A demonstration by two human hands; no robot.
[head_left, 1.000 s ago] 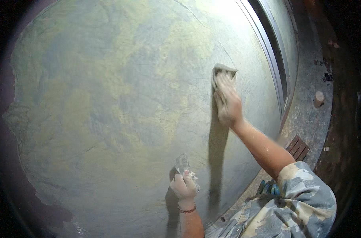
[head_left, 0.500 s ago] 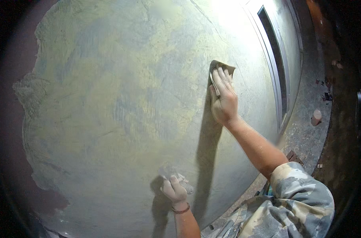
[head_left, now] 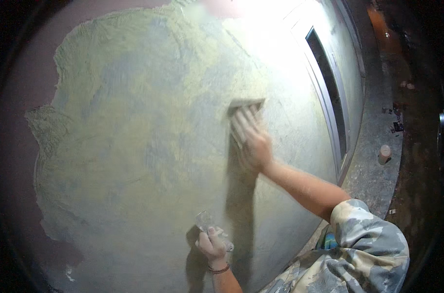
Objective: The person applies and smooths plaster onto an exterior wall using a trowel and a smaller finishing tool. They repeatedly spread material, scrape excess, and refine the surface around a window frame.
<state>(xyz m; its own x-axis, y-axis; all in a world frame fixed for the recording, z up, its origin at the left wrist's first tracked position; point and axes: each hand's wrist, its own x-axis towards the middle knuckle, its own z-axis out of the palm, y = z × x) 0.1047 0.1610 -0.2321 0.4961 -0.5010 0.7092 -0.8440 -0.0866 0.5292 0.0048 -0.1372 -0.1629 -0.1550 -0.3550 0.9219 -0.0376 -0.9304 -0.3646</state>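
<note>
My right hand (head_left: 251,139), motion-blurred, holds a flat grey sheet or pad (head_left: 246,103) against the mottled pale green-grey plastered wall (head_left: 134,122), fingers over it. Lower down, my left hand (head_left: 212,248), whitened with dust, grips a pale, crusted scraper-like tool (head_left: 204,219), whose exact shape is hard to make out. It is close to the wall and casts a shadow on it.
The plaster's ragged border meets a purplish wall area (head_left: 21,161) at left. A narrow dark framed opening (head_left: 324,83) is at upper right. Beyond the wall's foot lie a grey ledge (head_left: 373,180), a pale cup (head_left: 384,153) and small dark items (head_left: 397,126).
My right hand with the pad has moved left and, over the last half second, downward in the picture. My left hand has shifted slightly left since a second ago. The view has shifted too.
</note>
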